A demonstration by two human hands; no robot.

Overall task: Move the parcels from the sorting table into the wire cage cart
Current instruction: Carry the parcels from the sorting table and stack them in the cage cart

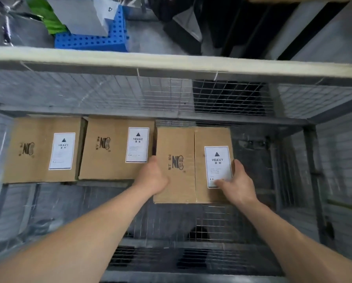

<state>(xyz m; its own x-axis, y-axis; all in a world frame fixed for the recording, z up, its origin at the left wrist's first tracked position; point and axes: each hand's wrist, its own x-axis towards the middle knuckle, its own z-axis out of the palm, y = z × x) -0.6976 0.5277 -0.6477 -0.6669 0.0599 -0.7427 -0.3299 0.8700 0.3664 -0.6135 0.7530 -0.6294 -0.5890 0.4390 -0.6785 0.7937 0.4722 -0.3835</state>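
Note:
I look down into the wire cage cart (228, 99). Three brown cardboard parcels with white HEAVY labels lie in a row along its far wall. The left parcel (34, 150) and the middle parcel (109, 152) lie flat on the cage floor. The right parcel (183, 160) is between my hands. My left hand (152, 178) grips its left edge, fingers hidden under the box. My right hand (236, 182) holds its right edge, thumb lying on the label.
The cart's padded top rail (171, 62) runs across the view above the parcels. Beyond it are a blue perforated crate (93, 39), grey bags and dark clutter. Mesh walls close in on the right (334, 160) and near side; bare mesh floor (191, 221) lies below the parcels.

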